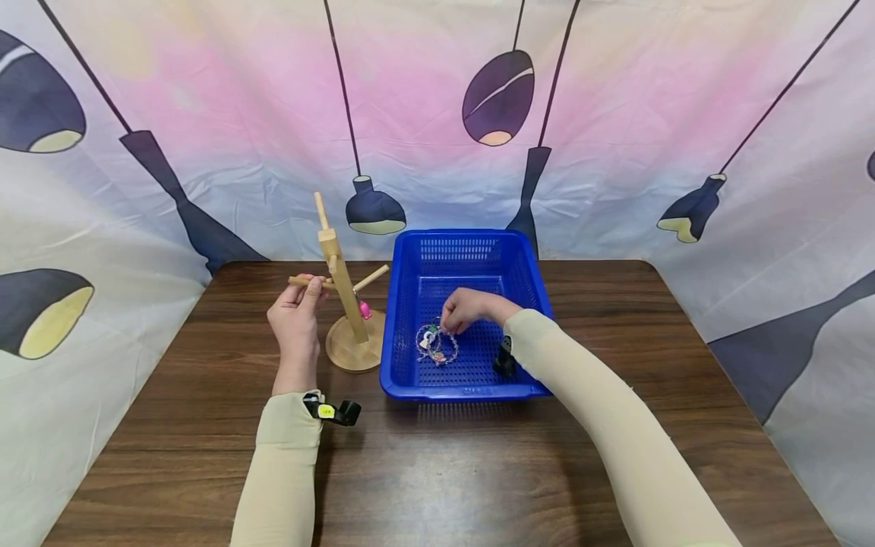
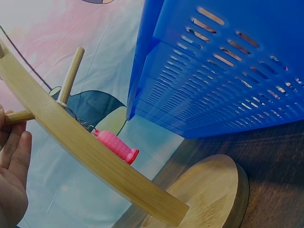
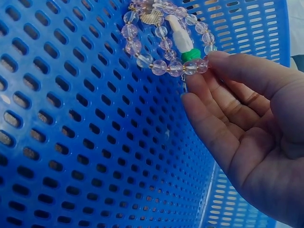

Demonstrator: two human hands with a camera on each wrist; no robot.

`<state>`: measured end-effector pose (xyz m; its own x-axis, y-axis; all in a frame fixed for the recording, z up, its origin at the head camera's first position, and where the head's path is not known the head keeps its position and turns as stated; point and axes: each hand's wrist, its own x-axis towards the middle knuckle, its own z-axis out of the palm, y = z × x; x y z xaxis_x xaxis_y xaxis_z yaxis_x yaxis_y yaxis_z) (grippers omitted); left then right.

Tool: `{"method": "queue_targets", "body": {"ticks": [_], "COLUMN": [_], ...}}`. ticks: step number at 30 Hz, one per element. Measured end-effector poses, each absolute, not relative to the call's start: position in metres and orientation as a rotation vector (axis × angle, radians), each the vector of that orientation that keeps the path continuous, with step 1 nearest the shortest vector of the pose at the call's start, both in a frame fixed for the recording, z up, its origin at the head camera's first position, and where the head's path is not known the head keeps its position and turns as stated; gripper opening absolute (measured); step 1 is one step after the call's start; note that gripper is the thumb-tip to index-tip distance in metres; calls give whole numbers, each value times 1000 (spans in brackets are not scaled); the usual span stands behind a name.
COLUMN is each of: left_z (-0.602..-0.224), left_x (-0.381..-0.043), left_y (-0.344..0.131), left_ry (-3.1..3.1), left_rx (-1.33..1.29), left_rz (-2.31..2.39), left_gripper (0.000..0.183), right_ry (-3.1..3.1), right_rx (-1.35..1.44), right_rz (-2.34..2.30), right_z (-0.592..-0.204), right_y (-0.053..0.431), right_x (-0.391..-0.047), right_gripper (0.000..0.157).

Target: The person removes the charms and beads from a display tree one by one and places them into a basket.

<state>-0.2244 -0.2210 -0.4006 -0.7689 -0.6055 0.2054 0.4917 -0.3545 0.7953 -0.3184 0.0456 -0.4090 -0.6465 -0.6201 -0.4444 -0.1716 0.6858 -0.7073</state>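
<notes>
My left hand (image 1: 294, 315) pinches a side peg (image 1: 298, 281) of a wooden stand (image 1: 347, 292) between thumb and fingers. On another peg (image 2: 72, 73) hangs a pink keychain (image 2: 114, 144), its metal ring looped over the wood. Inside a blue plastic basket (image 1: 465, 393), my right hand (image 1: 472, 309) pinches a beaded bracelet (image 3: 161, 67) of clear pink and bluish beads at its edge. A second ring of similar beads overlaps it. Within the beads shows a white charm with a green part (image 3: 183, 40); a small metal clasp hangs near the fingertips.
The stand's round base (image 1: 345, 351) sits on the wooden table (image 1: 451, 471), close to the basket's left wall. Behind the table hangs a cloth (image 1: 273, 114) printed with lamps. A black wrist camera (image 1: 504, 358) under my right sleeve hangs over the basket's inside.
</notes>
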Motion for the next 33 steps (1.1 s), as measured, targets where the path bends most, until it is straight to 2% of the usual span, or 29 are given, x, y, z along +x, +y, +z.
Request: {"method": "queue_targets", "body": {"ticks": [6,17,33], "left_z": [-401,-402,-400], "left_x": [-225,-224,-224], "left_y": [-221,-220,-221], "left_ry": [-1206,-1206,-1233], "left_rx": [157,157,174], "left_rz": [-2140,-2142,-2133], "left_gripper": [19,13,18], "right_ry": [2207,2217,2246], "right_rx": [-589,-577,-552], "right_rz": [-830,-807,-804], "right_z": [-413,-416,-421], "right_y": [44,43,42], "right_x": [-319,-321,-319], "right_gripper": [14,14,12]}}
